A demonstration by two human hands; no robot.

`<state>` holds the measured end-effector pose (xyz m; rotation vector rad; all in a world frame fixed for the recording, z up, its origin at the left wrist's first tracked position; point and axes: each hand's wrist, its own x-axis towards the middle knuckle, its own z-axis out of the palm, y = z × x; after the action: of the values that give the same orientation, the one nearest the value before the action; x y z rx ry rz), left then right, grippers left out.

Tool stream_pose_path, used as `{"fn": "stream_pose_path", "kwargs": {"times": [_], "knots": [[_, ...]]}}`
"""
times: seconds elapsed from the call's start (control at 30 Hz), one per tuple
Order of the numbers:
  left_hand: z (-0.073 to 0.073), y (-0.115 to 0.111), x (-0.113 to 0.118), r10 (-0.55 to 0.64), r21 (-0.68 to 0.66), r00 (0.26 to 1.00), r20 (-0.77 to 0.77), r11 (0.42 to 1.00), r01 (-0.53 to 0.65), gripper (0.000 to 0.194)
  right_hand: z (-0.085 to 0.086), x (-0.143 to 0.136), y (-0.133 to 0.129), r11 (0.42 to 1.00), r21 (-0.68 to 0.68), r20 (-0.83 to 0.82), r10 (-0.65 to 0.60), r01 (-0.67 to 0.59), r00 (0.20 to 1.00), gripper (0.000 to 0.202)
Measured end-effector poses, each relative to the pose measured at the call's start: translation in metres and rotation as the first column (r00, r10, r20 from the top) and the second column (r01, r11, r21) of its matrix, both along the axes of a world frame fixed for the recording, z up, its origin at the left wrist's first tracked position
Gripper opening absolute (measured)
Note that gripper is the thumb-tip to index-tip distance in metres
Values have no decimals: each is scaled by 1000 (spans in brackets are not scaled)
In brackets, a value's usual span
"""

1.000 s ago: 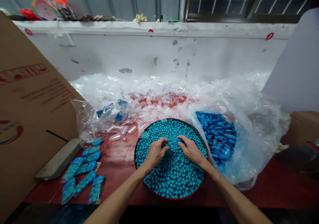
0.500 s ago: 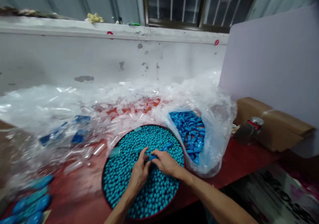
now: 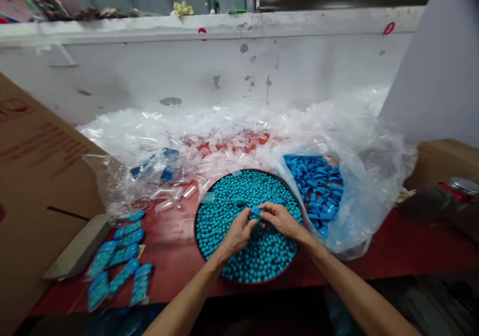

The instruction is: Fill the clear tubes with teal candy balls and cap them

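Note:
My left hand (image 3: 238, 232) and my right hand (image 3: 283, 220) meet over a round tray (image 3: 196, 231) full of teal beads (image 3: 254, 263). Between their fingertips is a small blue plastic cap (image 3: 256, 210), pinched from both sides. Fingers hide whatever sits under the cap. Another blue piece (image 3: 280, 201) lies on the beads just beyond my right hand, and a clear plastic tube (image 3: 208, 198) rests near the tray's left rim. To the right, an open plastic bag (image 3: 359, 216) holds many loose blue caps (image 3: 318, 186).
Several bead-filled clear packs with blue ends (image 3: 124, 276) lie at the table's left, beside a grey block (image 3: 78, 246) and a cardboard box (image 3: 41, 176). Clear tubes (image 3: 220, 149) are heaped behind the tray. A jar with a metal lid (image 3: 462, 186) stands at far right.
The view has swung left, bringing the box and more packs into sight. Both hands stay together above the beads, and the blue cap now shows more plainly between the fingertips.

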<state>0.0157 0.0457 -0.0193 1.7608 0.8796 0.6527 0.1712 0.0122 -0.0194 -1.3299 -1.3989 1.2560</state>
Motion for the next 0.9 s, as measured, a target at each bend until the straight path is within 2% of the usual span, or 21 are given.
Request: {"fn": "stream_pose_path", "kwargs": {"times": [0.1, 0.17, 0.23, 0.43, 0.57, 0.67, 0.83, 0.9], "knots": [[6, -3, 1, 14, -172, 992, 124, 985, 7, 20, 4, -3, -2, 993, 96, 61, -73, 67, 995, 27], [7, -5, 2, 51, -278, 987, 153, 961, -7, 28, 8, -5, -5, 984, 163, 134, -101, 78, 986, 27], [5, -8, 2, 97, -324, 982, 159, 945, -41, 32, 12, -8, -9, 980, 190, 188, -103, 66, 977, 28], [7, -17, 3, 156, -348, 974, 163, 933, -91, 50, 14, -12, -13, 981, 133, 149, -158, 139, 976, 29], [14, -18, 2, 153, -351, 967, 202, 933, -74, 40, 12, -3, -10, 998, 60, 78, -23, 18, 997, 28], [13, -19, 3, 131, -317, 968, 212, 947, -58, 33, 13, 2, -10, 997, 48, 58, 49, -52, 997, 29], [10, -24, 5, 211, -210, 967, 141, 961, -179, 21, 14, 0, -12, 975, 207, 173, 46, -82, 984, 25], [10, -26, 4, 209, -220, 969, 133, 959, -177, 20, 12, -1, -14, 983, 175, 138, 37, -61, 990, 25]]}}
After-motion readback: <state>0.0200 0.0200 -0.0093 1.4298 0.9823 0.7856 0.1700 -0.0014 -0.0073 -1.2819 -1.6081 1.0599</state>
